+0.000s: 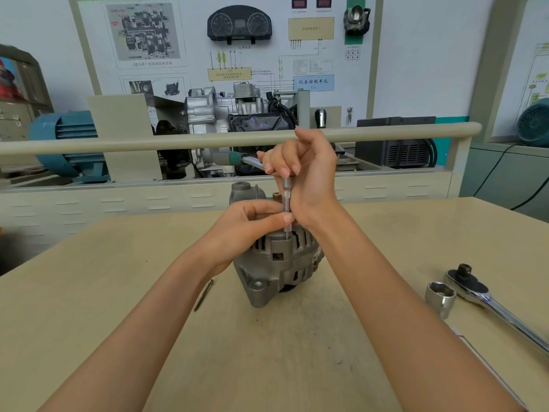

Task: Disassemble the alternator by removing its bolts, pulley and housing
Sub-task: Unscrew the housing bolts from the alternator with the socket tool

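A grey alternator [276, 263] stands in the middle of the beige table [89, 307], partly hidden by both hands. A slim ratchet with a green-grey handle [234, 158] drives a vertical extension bar [287, 197] whose tip sits on a bolt at the top of the housing. My right hand [303, 171] grips the ratchet head above the alternator. My left hand [252, 221] pinches the lower end of the extension bar with thumb and fingers, just above the housing.
A large chrome ratchet [499, 304] and a loose socket [440, 297] lie at the right of the table. A thin dark rod [203, 294] lies left of the alternator. Beyond a beige rail [118, 142] stand a training engine [237, 114] and a display board.
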{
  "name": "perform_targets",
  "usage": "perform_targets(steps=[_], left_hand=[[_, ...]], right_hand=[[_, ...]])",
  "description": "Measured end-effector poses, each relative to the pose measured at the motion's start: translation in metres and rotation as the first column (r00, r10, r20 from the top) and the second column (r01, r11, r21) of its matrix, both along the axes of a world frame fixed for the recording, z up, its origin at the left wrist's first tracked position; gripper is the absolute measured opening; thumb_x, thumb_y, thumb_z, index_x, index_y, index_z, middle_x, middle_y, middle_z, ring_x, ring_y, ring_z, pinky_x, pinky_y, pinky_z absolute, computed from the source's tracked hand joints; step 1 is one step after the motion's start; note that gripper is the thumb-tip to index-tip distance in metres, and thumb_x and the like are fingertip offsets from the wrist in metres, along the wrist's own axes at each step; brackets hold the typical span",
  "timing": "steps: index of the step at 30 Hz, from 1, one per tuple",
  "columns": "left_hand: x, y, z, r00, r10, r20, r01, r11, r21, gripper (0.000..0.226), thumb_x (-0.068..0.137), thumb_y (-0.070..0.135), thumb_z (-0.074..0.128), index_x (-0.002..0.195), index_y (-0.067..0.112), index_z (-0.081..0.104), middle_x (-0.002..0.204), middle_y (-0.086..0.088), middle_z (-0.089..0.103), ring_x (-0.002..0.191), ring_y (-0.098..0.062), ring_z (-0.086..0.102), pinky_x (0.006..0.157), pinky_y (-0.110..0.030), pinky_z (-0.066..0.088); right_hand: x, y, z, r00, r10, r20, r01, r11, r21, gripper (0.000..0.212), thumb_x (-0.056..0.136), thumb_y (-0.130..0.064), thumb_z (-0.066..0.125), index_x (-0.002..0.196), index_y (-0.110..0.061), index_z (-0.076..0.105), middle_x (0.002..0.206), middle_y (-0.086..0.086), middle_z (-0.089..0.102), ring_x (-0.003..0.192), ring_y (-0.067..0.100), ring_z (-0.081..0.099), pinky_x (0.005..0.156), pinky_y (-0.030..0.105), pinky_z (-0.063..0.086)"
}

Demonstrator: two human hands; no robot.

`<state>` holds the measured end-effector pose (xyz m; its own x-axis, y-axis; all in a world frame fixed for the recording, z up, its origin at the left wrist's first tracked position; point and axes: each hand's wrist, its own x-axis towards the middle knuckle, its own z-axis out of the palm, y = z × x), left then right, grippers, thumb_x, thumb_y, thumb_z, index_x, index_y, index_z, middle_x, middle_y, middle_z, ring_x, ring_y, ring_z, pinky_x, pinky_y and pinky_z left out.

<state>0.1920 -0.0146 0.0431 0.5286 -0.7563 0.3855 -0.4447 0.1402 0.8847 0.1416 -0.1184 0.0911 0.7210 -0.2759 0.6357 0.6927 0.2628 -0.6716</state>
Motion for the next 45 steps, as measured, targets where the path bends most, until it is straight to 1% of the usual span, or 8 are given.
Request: perform_targets(steps=[6, 10, 12, 18, 26, 33, 39, 45], left_hand=[[0.000, 0.000, -0.003, 0.998, 0.053, 0.021, -0.053, 0.998, -0.021, 0.016, 0.087, 0.004, 0.062, 0.084, 0.016, 0.072, 0.078, 0.004, 0.075, 0.075, -0.006, 0.069, 0.067, -0.015, 0.053], [0.001, 0.001, -0.003, 0.985, 0.137, 0.107, -0.138, 0.990, 0.005, 0.029, 0.086, -0.010, 0.052, 0.078, 0.015, 0.064, 0.062, 0.009, 0.066, 0.059, 0.001, 0.059, 0.055, -0.016, 0.046], [0.002, 0.000, -0.004, 0.980, 0.161, 0.115, -0.162, 0.987, 0.001, 0.033, 0.086, -0.009, 0.050, 0.079, 0.021, 0.062, 0.063, 0.010, 0.066, 0.062, 0.000, 0.059, 0.057, -0.018, 0.049], [-0.002, 0.001, -0.003, 0.995, 0.073, 0.064, -0.073, 0.997, 0.004, 0.031, 0.088, -0.005, 0.054, 0.077, 0.020, 0.067, 0.067, 0.012, 0.070, 0.064, 0.005, 0.062, 0.058, -0.009, 0.047], [0.001, 0.001, -0.001, 1.000, -0.018, 0.017, 0.018, 1.000, 0.023, 0.028, 0.077, 0.038, 0.063, 0.098, 0.023, 0.073, 0.095, 0.005, 0.075, 0.087, -0.005, 0.070, 0.070, -0.011, 0.049], [0.001, 0.000, -0.003, 0.999, 0.031, 0.035, -0.030, 0.999, -0.020, 0.012, 0.081, 0.023, 0.064, 0.090, 0.018, 0.071, 0.082, 0.006, 0.075, 0.077, -0.005, 0.069, 0.069, -0.014, 0.051], [0.003, 0.000, -0.005, 0.983, 0.141, 0.121, -0.141, 0.990, -0.009, 0.022, 0.086, -0.008, 0.052, 0.082, 0.009, 0.064, 0.069, 0.000, 0.066, 0.064, -0.005, 0.060, 0.058, -0.019, 0.047], [0.003, 0.000, -0.006, 0.995, 0.067, 0.077, -0.066, 0.998, -0.009, 0.037, 0.090, -0.001, 0.056, 0.071, 0.026, 0.073, 0.068, 0.012, 0.071, 0.065, 0.003, 0.065, 0.059, -0.012, 0.047]], right_hand=[[-0.003, 0.021, -0.008, 0.830, -0.545, 0.116, 0.556, 0.793, -0.249, 0.045, 0.088, -0.015, 0.039, 0.045, -0.008, 0.044, 0.045, -0.001, 0.041, 0.049, 0.008, 0.041, 0.062, 0.020, 0.040], [-0.005, 0.031, -0.027, 0.145, -0.871, 0.469, 0.836, -0.146, -0.529, 0.019, 0.080, -0.020, 0.047, 0.072, -0.007, 0.058, 0.071, 0.004, 0.050, 0.073, 0.020, 0.044, 0.078, 0.033, 0.035], [-0.006, 0.034, -0.031, 0.021, -0.868, 0.497, 0.795, -0.287, -0.534, 0.020, 0.078, -0.021, 0.048, 0.078, -0.005, 0.061, 0.079, 0.008, 0.054, 0.079, 0.026, 0.046, 0.083, 0.037, 0.035], [-0.005, 0.032, -0.017, 0.399, -0.847, 0.351, 0.885, 0.255, -0.390, 0.029, 0.081, -0.018, 0.042, 0.053, -0.012, 0.046, 0.055, -0.003, 0.043, 0.066, 0.016, 0.040, 0.075, 0.033, 0.033], [0.001, 0.001, -0.002, 0.979, -0.204, 0.025, 0.205, 0.974, -0.099, 0.063, 0.097, -0.015, 0.027, 0.034, -0.017, 0.036, 0.036, -0.002, 0.037, 0.045, 0.013, 0.039, 0.064, 0.015, 0.047], [-0.001, 0.011, -0.008, 0.923, -0.382, 0.057, 0.386, 0.915, -0.118, 0.051, 0.095, -0.014, 0.032, 0.044, -0.014, 0.040, 0.045, 0.000, 0.040, 0.050, 0.012, 0.042, 0.071, 0.022, 0.045], [0.001, 0.029, -0.029, 0.101, -0.851, 0.515, 0.905, -0.137, -0.403, 0.033, 0.080, -0.023, 0.036, 0.069, -0.004, 0.061, 0.068, 0.007, 0.054, 0.072, 0.023, 0.046, 0.078, 0.035, 0.036], [0.002, 0.028, -0.017, 0.534, -0.781, 0.324, 0.839, 0.439, -0.322, 0.033, 0.078, -0.015, 0.042, 0.046, -0.018, 0.036, 0.048, -0.006, 0.035, 0.057, 0.013, 0.032, 0.065, 0.031, 0.029]])
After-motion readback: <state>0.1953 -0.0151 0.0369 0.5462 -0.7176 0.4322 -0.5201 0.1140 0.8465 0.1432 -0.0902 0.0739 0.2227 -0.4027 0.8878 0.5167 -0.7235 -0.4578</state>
